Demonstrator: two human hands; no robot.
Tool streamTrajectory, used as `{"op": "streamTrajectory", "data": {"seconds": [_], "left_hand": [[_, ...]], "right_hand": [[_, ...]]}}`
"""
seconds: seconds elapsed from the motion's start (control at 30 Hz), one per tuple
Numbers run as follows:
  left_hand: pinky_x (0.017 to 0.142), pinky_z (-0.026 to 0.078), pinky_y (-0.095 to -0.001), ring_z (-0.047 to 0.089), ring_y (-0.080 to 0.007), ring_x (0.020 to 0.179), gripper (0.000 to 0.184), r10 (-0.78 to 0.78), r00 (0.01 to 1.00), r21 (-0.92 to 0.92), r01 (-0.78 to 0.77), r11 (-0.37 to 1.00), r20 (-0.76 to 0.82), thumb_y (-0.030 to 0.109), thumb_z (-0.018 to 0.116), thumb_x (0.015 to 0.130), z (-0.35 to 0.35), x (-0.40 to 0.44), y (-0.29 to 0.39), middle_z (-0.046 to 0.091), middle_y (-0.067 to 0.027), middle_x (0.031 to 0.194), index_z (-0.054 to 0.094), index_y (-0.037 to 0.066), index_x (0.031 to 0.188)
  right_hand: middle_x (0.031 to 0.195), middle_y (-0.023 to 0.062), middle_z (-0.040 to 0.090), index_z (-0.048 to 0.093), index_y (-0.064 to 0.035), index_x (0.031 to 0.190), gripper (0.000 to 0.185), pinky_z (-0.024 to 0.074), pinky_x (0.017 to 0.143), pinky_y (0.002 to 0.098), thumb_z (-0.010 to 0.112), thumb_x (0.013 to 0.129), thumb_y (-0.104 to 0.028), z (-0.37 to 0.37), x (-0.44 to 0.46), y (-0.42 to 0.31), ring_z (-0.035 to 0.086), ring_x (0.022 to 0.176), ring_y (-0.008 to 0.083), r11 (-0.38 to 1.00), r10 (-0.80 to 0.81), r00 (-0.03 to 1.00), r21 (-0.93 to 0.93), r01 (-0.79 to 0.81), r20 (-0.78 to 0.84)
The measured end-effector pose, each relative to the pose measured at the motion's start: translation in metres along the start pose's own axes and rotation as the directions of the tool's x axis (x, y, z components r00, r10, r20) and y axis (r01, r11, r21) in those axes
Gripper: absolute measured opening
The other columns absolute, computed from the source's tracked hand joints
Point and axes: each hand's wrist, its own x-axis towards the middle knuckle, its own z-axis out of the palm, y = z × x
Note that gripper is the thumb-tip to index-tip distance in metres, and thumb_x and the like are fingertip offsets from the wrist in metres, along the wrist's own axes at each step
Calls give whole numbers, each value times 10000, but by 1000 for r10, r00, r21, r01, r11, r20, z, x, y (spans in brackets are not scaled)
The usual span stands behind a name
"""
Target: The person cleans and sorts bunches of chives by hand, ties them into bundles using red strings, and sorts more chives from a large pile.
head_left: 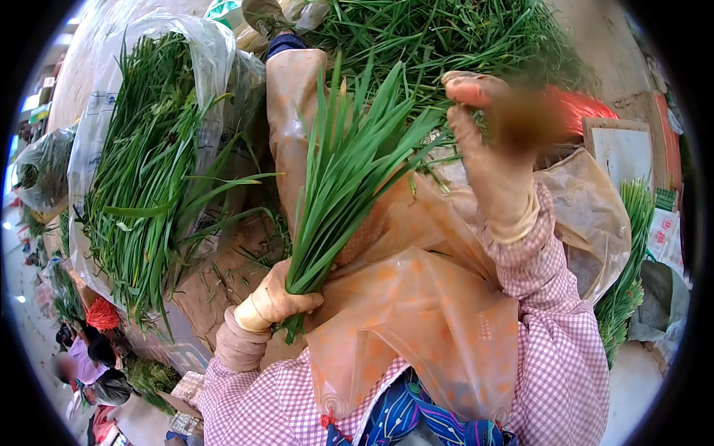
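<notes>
My left hand [280, 297], in a pale glove, is closed around the lower end of a bunch of garlic chives [346, 186]. Their long flat leaves fan up and to the right over my lap. My right hand [483, 141], also gloved, is raised beyond the leaf tips on the right. Its visible fingers are apart with nothing between them; a blurred patch hides part of it. A translucent orange-patterned plastic apron [416, 312] covers my lap and legs.
A clear plastic bag [212, 63] full of long green leaves stands at left. A large loose heap of greens [446, 37] lies ahead. Red netting [580, 111] is beyond my right hand, and upright green bundles [625, 282] stand at right. Another person [89, 360] is far left.
</notes>
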Motion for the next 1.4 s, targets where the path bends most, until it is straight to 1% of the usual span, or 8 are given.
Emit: {"op": "streamTrajectory", "data": {"seconds": [0.07,0.17,0.23,0.6,0.77,1.27,1.37,1.4], "left_hand": [[661,464,-261,539,-114,774,495,-23,1000,-15,23,1000,12,22,680,677,2,1,1,572,-8,874,565,11,1158],[667,465,-264,537,-115,790,500,-45,999,-77,46,996,11,26,690,671,1,0,5,572,-10,891,569,15,1155],[685,464,-264,535,-114,806,495,35,999,21,-36,999,27,25,693,670,-3,3,-5,579,-13,913,573,12,1150],[817,437,-292,520,-139,903,514,-17,998,-17,18,1000,66,70,717,651,-7,4,4,587,-15,962,578,5,1142],[817,435,-286,517,-133,905,510,-53,995,-49,57,997,83,64,715,648,-8,5,2,587,-10,964,582,10,1138],[483,459,-287,545,-154,526,533,-149,981,-443,189,876,124,-16,681,623,-6,3,3,585,-75,731,544,-43,1137],[505,468,-291,554,-156,558,532,-104,992,-331,124,936,76,-20,678,623,-4,4,5,594,-75,776,548,-31,1138],[504,471,-295,559,-156,567,532,-108,992,-300,123,946,66,-9,684,628,-3,3,3,595,-70,804,552,-27,1143]], "right_hand": [[817,27,631,619,-5,923,80,472,680,228,649,861,-45,5,-5,-18,568,738,84,976,-211,976,-45,214,61],[788,43,615,620,3,931,77,467,686,232,630,865,-35,15,-21,-23,552,738,72,982,-22,935,182,-47,355],[781,31,595,621,10,922,68,455,693,223,614,875,-38,21,-35,-22,527,737,63,869,407,788,70,-490,463],[776,6,618,575,-13,1141,323,462,595,207,686,846,-83,25,-36,-15,551,669,59,645,499,552,138,-751,668],[737,-5,603,593,-1,1091,298,404,472,201,707,830,-88,36,-33,-22,491,527,52,303,582,389,253,-919,714],[691,-53,553,596,-52,846,131,391,545,194,696,850,-137,39,-60,-18,480,614,21,380,549,413,223,-898,726],[769,8,577,589,-35,850,107,437,606,252,679,842,-92,43,-61,-10,539,693,95,484,549,575,330,-811,607],[853,52,593,585,-23,853,125,454,676,283,693,822,-76,42,-59,-9,559,770,144,865,350,788,149,-480,506]]}}
